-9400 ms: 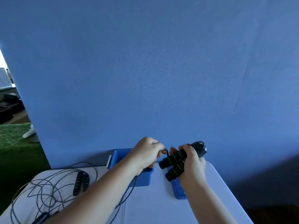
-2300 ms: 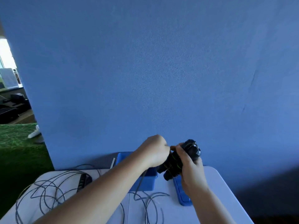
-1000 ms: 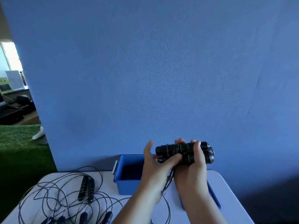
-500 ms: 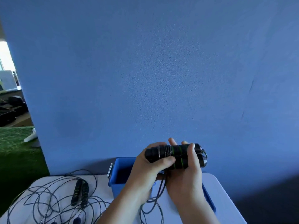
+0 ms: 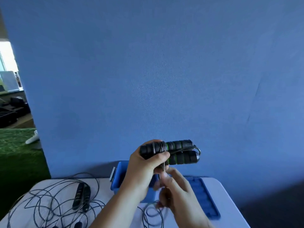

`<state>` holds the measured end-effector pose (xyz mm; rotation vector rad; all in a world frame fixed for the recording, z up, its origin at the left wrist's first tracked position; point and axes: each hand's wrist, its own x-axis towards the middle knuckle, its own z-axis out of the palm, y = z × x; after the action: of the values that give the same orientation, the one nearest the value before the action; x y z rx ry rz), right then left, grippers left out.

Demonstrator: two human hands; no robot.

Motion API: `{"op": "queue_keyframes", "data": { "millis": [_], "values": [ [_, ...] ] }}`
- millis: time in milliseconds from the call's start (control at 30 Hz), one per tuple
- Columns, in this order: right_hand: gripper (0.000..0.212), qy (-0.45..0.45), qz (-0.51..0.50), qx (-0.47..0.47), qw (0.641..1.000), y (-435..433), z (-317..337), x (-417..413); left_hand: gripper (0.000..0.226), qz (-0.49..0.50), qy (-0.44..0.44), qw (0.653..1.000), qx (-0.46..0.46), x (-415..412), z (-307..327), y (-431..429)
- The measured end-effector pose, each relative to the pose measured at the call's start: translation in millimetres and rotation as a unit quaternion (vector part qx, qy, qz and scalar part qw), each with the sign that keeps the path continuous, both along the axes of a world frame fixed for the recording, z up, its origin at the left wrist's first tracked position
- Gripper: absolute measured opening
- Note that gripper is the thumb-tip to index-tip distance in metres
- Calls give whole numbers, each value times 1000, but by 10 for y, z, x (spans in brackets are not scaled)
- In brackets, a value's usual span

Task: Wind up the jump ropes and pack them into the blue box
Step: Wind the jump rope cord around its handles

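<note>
Black handles now sit clamped in our left grip. Our right grip, blurred beyond judging, has dropped to the cord; winding continues.

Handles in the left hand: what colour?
The handles are black with green rings; head view.

Right hand blurry, grip unclear. Left hand hides part of handles & most of blue box. Table ropes cut off at btm.
</note>
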<state>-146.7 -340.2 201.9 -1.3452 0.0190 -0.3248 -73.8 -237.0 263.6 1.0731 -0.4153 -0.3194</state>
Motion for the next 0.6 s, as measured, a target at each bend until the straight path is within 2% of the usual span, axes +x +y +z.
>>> {"op": "queue_keyframes", "data": {
  "millis": [167,400,533,600],
  "values": [
    [32,-5,-7,-10,1000,4,-11,-88,25,30,21,999,21,21,-41,38],
    [42,-9,-22,-96,995,-90,-133,-82,24,21,31,998,47,-105,-8,49],
    [53,-7,-31,-155,987,-264,-191,-4,40,9,5,999,51,-142,7,87],
    [51,2,-31,-179,983,-336,-119,44,45,8,8,999,52,-143,-17,107]
  ]
}}
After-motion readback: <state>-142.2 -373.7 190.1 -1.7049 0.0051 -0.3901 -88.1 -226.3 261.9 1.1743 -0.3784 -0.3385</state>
